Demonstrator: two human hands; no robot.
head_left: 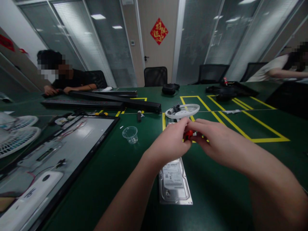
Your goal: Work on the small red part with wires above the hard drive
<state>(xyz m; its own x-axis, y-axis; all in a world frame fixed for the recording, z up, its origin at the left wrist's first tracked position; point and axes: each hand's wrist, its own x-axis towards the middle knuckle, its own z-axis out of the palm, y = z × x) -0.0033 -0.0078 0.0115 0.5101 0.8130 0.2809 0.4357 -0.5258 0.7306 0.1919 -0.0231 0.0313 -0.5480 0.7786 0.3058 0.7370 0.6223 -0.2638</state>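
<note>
My left hand (172, 139) is closed, its fingers round a small red-and-black object (188, 134) whose kind I cannot make out. From the right, my right hand (214, 138) meets it, thumb and fingers pinched at the same object. Most of that object is hidden by my fingers. Below my hands a silver hard drive (174, 183) lies flat on the green table, label side up, its far end covered by my left hand. Just beyond my hands sits a white slotted fan cover (190, 110) with small dark parts in it.
A clear plastic cup (130, 134) stands left of my hands. An opened flat panel (79, 138) with a white casing (36, 199) fills the left side. Black bars (134, 103) lie farther back. Yellow tape (231, 126) marks the table (216, 199). Two people sit across.
</note>
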